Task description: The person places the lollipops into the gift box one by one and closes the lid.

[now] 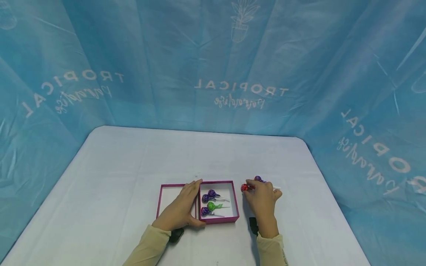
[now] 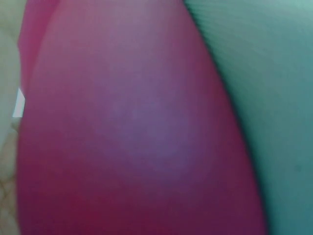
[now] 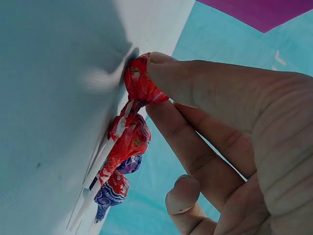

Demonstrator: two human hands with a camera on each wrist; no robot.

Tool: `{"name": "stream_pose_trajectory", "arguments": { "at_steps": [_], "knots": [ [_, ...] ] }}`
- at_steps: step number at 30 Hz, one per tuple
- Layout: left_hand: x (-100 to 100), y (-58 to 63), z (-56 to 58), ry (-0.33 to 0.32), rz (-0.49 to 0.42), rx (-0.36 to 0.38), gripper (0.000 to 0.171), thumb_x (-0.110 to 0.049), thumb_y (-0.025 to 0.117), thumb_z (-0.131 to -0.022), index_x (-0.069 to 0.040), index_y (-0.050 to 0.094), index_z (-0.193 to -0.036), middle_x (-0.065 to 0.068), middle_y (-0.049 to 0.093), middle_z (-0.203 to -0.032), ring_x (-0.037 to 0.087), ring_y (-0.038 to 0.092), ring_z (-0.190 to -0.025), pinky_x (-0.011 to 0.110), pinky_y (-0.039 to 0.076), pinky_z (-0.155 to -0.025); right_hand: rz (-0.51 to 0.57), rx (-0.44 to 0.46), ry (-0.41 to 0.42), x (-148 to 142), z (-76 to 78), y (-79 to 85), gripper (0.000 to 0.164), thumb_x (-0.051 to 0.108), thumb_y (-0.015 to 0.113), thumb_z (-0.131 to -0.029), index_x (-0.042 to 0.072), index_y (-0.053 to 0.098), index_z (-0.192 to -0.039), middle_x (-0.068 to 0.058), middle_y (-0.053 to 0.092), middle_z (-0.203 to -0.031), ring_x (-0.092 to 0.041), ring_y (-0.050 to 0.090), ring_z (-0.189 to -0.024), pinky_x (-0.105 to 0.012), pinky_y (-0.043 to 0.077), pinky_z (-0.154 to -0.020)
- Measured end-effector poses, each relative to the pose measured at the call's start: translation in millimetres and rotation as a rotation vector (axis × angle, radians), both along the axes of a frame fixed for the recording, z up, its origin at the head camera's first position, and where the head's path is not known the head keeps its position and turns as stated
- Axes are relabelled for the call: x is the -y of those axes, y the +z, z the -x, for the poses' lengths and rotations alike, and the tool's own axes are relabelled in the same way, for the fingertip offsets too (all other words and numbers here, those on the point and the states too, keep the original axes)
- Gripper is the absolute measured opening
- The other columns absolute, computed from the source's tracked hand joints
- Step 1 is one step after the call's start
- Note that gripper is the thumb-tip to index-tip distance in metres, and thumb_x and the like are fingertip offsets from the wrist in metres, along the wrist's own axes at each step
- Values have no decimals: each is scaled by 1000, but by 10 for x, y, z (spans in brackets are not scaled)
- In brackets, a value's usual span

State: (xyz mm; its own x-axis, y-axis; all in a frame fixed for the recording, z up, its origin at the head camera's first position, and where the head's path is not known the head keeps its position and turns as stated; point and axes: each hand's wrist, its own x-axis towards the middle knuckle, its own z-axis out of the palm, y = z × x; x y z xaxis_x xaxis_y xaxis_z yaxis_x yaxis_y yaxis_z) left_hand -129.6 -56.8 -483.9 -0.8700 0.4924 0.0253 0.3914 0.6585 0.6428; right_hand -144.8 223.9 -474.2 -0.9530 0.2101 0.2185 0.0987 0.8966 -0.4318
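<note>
My left hand [image 1: 181, 208] spans the open magenta-rimmed box [image 1: 219, 220], fingers at its far left edge and thumb at its near side; in the left wrist view the magenta wall [image 2: 137, 117] fills most of the frame. Inside lie a green-wrapped lollipop [image 1: 211, 206] and several purple-wrapped lollipops [image 1: 205, 211], sticks pointing right. To the right of the box, my right hand [image 1: 263, 199] pinches the head of a red-wrapped lollipop [image 3: 140, 81] between thumb and index finger, low over the table. Another red lollipop [image 3: 134, 139] and purple-wrapped lollipops [image 3: 113, 188] lie close beside it.
A second shallow magenta-rimmed tray or lid [image 1: 171, 192] with a white inside sits against the box's left side, partly under my left hand. All stands on a white-covered table [image 1: 133, 159], with blue printed curtains [image 1: 213, 55] around its back and sides.
</note>
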Motion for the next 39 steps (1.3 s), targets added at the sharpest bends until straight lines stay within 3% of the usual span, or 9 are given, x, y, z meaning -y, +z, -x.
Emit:
{"name": "stream_pose_trajectory", "arguments": {
  "at_steps": [18, 39],
  "knots": [
    [-14, -4, -7, -10, -11, -21, 136, -49, 95, -61, -7, 15, -162, 21, 25, -163, 38, 22, -152, 50, 22, -124, -10, 25, -14, -7, -7, -16, 36, 21, 89, -75, 13, 80, -109, -9, 77, -100, -33, 56, -95, -58, 25, -83],
    [-2, 14, -10, 7, -5, -20, 135, -49, 95, -61, -7, 16, -162, 21, 26, -163, 38, 22, -152, 50, 23, -124, -27, 9, 10, 45, 15, -16, 32, 21, 89, -74, 15, 81, -104, -8, 78, -96, -34, 57, -94, -57, 27, -80]
  ]
}}
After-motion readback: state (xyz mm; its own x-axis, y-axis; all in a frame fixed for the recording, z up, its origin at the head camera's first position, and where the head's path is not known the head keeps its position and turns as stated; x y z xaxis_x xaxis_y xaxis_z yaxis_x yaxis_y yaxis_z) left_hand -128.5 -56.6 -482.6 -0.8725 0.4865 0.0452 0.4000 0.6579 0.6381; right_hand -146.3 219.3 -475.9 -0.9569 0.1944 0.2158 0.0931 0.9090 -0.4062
